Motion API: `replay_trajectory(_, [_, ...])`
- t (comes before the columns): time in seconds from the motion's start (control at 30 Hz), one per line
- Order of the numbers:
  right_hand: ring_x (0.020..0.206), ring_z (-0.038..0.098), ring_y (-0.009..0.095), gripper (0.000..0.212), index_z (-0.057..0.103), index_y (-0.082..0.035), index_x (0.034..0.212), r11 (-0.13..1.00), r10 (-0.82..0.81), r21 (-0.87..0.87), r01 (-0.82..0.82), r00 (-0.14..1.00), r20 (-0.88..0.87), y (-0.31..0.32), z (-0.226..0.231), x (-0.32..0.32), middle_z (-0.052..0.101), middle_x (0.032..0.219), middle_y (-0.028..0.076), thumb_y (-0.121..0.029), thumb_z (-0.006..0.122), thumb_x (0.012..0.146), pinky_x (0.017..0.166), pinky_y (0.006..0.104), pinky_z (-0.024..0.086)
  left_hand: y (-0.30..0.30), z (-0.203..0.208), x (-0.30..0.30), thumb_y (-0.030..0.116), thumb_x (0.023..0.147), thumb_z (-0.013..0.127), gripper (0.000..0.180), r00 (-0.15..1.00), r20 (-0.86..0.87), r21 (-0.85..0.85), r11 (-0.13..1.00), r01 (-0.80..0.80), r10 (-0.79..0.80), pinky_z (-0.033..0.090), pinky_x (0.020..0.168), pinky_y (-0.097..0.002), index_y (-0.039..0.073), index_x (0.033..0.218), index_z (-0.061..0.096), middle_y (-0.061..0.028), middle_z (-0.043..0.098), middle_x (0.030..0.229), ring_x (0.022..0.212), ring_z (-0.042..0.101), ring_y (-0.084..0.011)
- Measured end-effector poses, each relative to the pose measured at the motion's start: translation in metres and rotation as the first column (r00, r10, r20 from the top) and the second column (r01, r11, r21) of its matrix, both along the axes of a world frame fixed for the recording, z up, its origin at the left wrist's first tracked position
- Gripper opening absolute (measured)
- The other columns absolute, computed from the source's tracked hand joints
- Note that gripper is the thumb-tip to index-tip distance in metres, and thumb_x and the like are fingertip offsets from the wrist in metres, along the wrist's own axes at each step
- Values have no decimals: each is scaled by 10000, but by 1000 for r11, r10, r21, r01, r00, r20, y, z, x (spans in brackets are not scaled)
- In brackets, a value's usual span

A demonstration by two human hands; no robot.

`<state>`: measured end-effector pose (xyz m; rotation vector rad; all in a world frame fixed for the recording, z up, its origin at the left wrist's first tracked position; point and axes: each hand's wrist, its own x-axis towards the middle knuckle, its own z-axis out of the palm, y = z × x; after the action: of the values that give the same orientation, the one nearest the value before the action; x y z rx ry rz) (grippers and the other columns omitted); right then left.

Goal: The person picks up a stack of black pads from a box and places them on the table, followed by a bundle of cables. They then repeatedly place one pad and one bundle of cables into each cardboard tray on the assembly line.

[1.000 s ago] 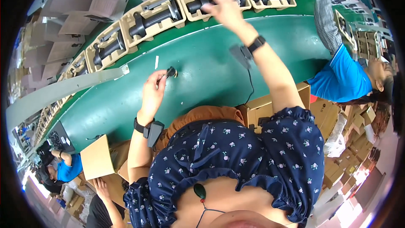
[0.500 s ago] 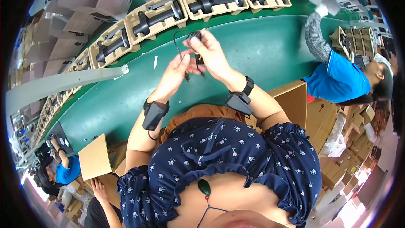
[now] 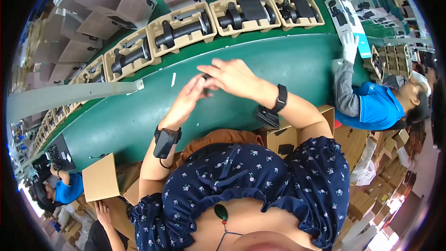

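Note:
My left hand [image 3: 187, 96] is raised over the green table [image 3: 139, 125], its fingers pinched on a black cable [image 3: 206, 78]. Only a small dark piece of the cable shows between my hands. My right hand [image 3: 234, 78] meets it from the right, with two fingers stretched leftward above the left fingertips. Its thumb side and lower fingers close around the same spot, partly hidden and a little blurred. Each wrist wears a black strapped device.
Moulded trays [image 3: 251, 30] with black cylindrical parts line the table's far side, before folded cartons [image 3: 125, 4]. A pale bar [image 3: 93, 92] juts in from the left. Cardboard boxes [image 3: 100, 179] stand at the near edge. At right, a blue-shirted co-worker [image 3: 378, 104] touches a carton [image 3: 344, 18].
The cable's dangling end has gone out of sight between my hands. My right hand has come lower and turned its fingers leftward. The co-worker's carton now stands by the trays.

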<state>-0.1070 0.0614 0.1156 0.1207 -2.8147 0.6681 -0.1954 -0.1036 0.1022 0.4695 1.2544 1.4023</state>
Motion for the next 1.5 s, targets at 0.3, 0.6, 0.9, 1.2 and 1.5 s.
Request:
replay_trajectory(0.3, [744,633,288,289,658,-106,862,725,-660,383,572,736,150,121,6,-74,647,776,124,-362,529,827,632,386,503,-102,-39,-4,277,900,513,564,928,-291,-238,921,-307,234,396,919,-350,57,1346,248,-157,458,1245,1136,459,-239])
replay_trajectory(0.6, [827,622,328,248,507,-30,1032,629,-777,307,714,583,236,136,-59,-136,609,941,187,-195,426,865,698,408,505,-141,-52,43,240,897,523,480,934,-229,-353,871,-342,274,427,881,-337,44,1292,333,-128,488,1208,1081,498,-224])
replay_trajectory(0.9, [987,482,359,361,471,70,1066,743,-656,79,665,747,-113,126,-99,-132,487,1031,240,-192,516,821,884,411,371,-240,-69,56,161,891,530,331,766,-343,-414,645,-642,543,454,768,-282,64,1192,430,-50,540,1083,948,536,-153])
replay_trajectory(1.2, [930,587,262,321,538,-111,1112,599,-578,713,365,813,68,134,-57,-97,584,1026,114,-223,502,813,725,368,501,-337,7,113,91,902,476,260,143,-738,-56,152,-987,659,432,841,-260,30,1155,470,-54,549,1054,966,527,-132])
replay_trajectory(1.5, [995,549,267,333,502,-37,1195,983,123,121,-138,984,129,-79,73,-118,572,1081,161,-147,501,881,840,341,437,-632,5,197,287,852,571,401,-300,-944,148,-635,-758,138,464,785,-291,-20,1103,511,-134,584,995,865,576,-182])
